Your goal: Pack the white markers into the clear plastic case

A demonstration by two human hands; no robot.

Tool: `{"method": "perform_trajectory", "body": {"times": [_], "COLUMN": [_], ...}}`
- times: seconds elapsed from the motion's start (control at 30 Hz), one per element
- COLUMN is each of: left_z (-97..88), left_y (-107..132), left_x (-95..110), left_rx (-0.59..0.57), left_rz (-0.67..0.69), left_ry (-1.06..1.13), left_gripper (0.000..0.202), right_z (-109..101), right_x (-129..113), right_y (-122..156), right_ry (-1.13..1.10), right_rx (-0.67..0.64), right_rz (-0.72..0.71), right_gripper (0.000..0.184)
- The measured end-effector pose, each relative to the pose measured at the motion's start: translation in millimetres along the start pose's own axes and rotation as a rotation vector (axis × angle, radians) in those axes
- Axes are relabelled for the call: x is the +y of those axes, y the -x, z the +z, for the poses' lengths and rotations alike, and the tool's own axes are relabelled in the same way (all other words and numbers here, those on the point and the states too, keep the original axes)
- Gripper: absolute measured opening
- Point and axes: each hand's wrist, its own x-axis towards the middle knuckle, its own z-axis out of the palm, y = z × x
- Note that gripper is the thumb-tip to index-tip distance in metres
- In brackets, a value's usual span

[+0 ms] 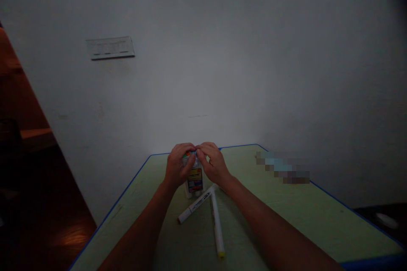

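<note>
"Fingers (pixel 187 153) doing what?"

"The left hand (pixel 178 166) curls around a squat plastic bottle (pixel 194 181) standing upright, the right hand (pixel 214 163) closing in from its side. Fingertips meet, clamped on its colored cap (pixel 190 153), I think; it's dim."

"Anything nearby?"

"A slanting white marker (pixel 195 204) and a yellow-tipped white marker (pixel 217 226), smooth barrels touching, lie on the green tabletop (pixel 257 216) just before the bottle."

Two bare hands curled together at the far centre

The left hand (pixel 179 166) and right hand (pixel 214 164) cup inward, fingertips (pixel 194 149) nearly meeting; wrists (pixel 226 181) angle in, and bare forearms (pixel 143 224) run from near left and near right.
</note>
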Motion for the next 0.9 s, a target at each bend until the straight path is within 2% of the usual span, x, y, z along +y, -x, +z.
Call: {"method": "perform_trajectory", "body": {"times": [0.7, 0.8, 0.87, 0.9], "left_z": [1.6, 1.2, 0.9, 0.8], "left_y": [-0.3, -0.9, -0.9, -0.8], "left_x": [0.6, 1.3, 1.1, 0.8], "left_rx": [0.014, 0.005, 0.004, 0.006], "left_rz": [0.002, -0.003, -0.005, -0.005], "left_ry": [0.020, 0.020, 0.017, 0.017], "left_gripper": [0.012, 0.013, 0.013, 0.013], "right_z": [1.9, -1.1, -5.6, -8.5], "right_x": [-1.0, 4.3, 12.6, 17.6], "right_y": [1.8, 0.2, -1.5, -2.1], "right_ry": [-0.012, 0.069, 0.205, 0.296], "right_rx": [0.022, 0.113, 0.130, 0.082], "right_rz": [-0.001, 0.081, 0.234, 0.339], "right_gripper": [0.016, 0.018, 0.022, 0.023]}}
